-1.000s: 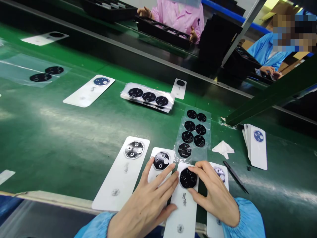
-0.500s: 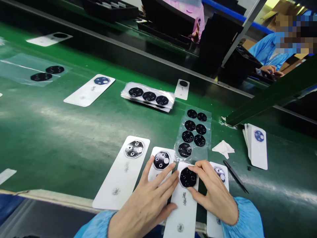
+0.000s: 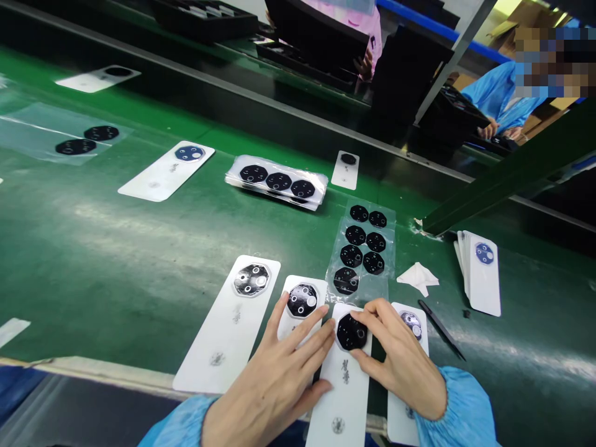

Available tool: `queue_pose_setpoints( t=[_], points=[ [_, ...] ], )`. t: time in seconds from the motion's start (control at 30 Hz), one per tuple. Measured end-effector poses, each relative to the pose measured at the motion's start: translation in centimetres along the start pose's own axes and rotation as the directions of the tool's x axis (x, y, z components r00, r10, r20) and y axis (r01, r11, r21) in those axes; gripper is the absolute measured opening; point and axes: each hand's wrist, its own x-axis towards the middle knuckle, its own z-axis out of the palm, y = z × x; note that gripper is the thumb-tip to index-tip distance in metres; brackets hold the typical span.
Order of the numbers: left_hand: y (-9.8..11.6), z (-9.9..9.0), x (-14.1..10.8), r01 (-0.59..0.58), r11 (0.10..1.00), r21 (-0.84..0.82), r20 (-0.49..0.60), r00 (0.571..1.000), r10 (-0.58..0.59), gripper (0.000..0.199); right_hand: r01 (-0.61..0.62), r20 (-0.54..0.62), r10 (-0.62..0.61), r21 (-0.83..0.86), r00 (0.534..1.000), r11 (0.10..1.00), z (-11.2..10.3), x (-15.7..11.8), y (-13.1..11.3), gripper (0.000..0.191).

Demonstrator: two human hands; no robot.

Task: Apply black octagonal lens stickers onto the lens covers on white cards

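Head view: right hand (image 3: 401, 366) pinches black disc (image 3: 350, 333) by its rim, on white card (image 3: 342, 397); left hand (image 3: 279, 372) loosely spread, fingertips at card's edge. Grip unchanged over last second, placement likely ongoing; small far card (image 3: 345, 174) shifted rightward

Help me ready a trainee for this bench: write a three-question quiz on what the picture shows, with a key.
1. Multiple choice. What lies between the thumb and index finger of the right hand?
a) a white cloth
b) a black disc
c) a tray

2. True or false. The black tool lies on the bench between the right hand and the panel stack.

3. Count. How many black discs show on the clear sheet just beyond the hands?

Key: 1: b. 2: True. 3: Seven.
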Motion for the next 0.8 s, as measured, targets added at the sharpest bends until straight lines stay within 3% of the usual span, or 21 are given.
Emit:
queue_pose_setpoints(
  t=[0.53, 0.67, 0.8],
  points=[
    [0.04, -0.31, -0.01, -0.056, 0.996, 0.063, 0.062, 0.997, 0.052, 0.036, -0.025, 0.064, 0.039, -0.2, 0.997, 0.98, -0.09, 0.48, -0.5, 0.042],
    [0.26, -0.11, 0.0, -0.011, 1.0, 0.02, 0.018, 1.0, 0.011, 0.035, -0.028, 0.006, 0.029, -0.198, 1.0, 0.98, 0.24, 0.21, -0.13, 0.047],
    [0.42, 0.31, -0.2, 0.005, 1.0, -0.001, 0.042, 0.999, -0.005, 0.041, -0.04, -0.052, 0.032, -0.161, 0.998, 0.986, 0.58, -0.14, 0.06, 0.053]
  ],
)
